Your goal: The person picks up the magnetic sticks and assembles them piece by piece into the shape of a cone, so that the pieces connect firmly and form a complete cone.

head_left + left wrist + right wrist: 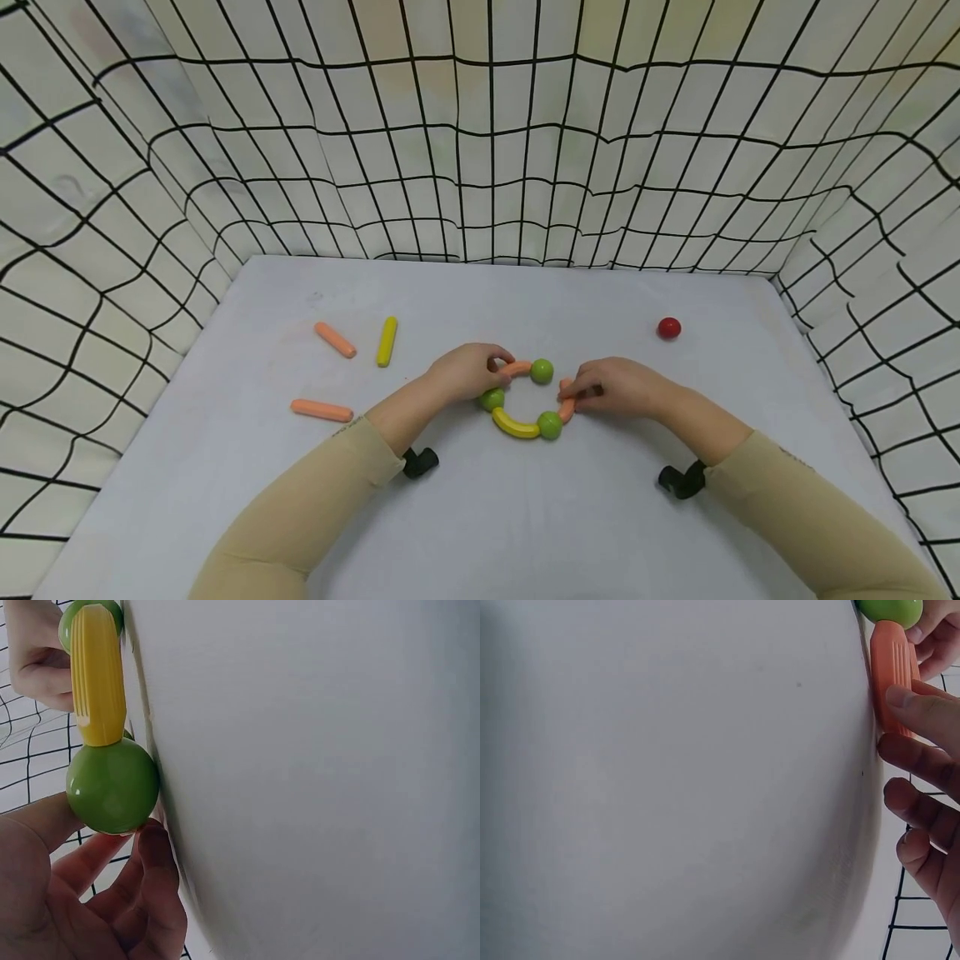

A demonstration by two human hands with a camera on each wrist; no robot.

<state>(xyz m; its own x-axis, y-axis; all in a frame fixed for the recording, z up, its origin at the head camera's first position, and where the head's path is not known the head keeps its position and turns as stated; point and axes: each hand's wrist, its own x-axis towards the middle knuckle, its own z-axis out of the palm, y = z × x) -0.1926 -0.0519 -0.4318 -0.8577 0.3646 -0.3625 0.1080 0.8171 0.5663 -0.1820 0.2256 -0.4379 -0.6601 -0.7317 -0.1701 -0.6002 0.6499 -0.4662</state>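
A nearly closed ring of toy rods and balls lies on the table between both hands. My left hand [468, 371] pinches a curved orange rod [517, 368] close to the left green ball [492, 399]; the grip is partly hidden behind that ball in the left wrist view. Beyond this rod sits another green ball [542, 371]. A curved yellow rod [516, 424] joins the left ball to the front green ball [550, 426]. From there a second curved orange rod [890, 671] rises to my right hand [621, 387], whose thumb and finger pinch its free end.
Two straight orange rods [334, 340] and a straight yellow rod [387, 342] lie on the left of the white table [480, 517]. A red ball [669, 328] rests at the back right. Black-lined netting [487, 150] surrounds the back and sides.
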